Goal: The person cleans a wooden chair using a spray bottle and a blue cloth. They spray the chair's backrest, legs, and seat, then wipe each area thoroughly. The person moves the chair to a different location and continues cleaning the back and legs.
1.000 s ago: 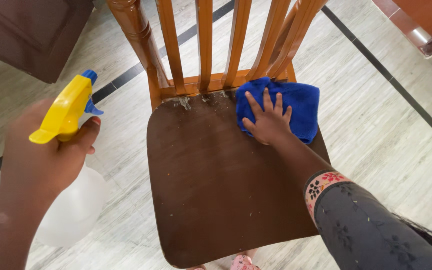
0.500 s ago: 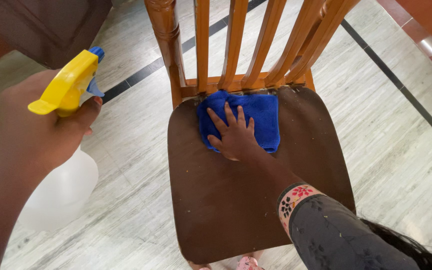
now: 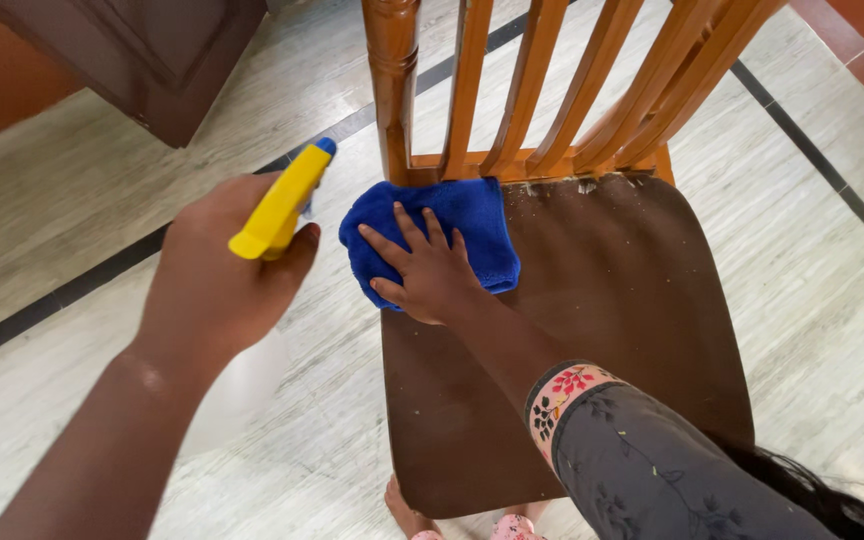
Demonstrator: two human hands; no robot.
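A wooden chair with a dark brown seat (image 3: 592,330) and orange slatted back (image 3: 552,90) stands below me. My right hand (image 3: 427,275) presses flat, fingers spread, on a folded blue cloth (image 3: 472,225) at the seat's back left corner. My left hand (image 3: 217,280) grips a spray bottle with a yellow trigger head (image 3: 277,210) and a clear body (image 3: 242,395), held just left of the seat. Crumbs and specks dot the seat, thickest along the back rail.
A dark wooden cabinet (image 3: 152,50) stands at the upper left. The pale tiled floor (image 3: 72,200) has dark inlay lines. My foot (image 3: 407,510) shows under the seat's front edge.
My right hand has slid the blue cloth from the seat's back right to its back left corner. My left hand has brought the spray bottle rightward, close to the chair.
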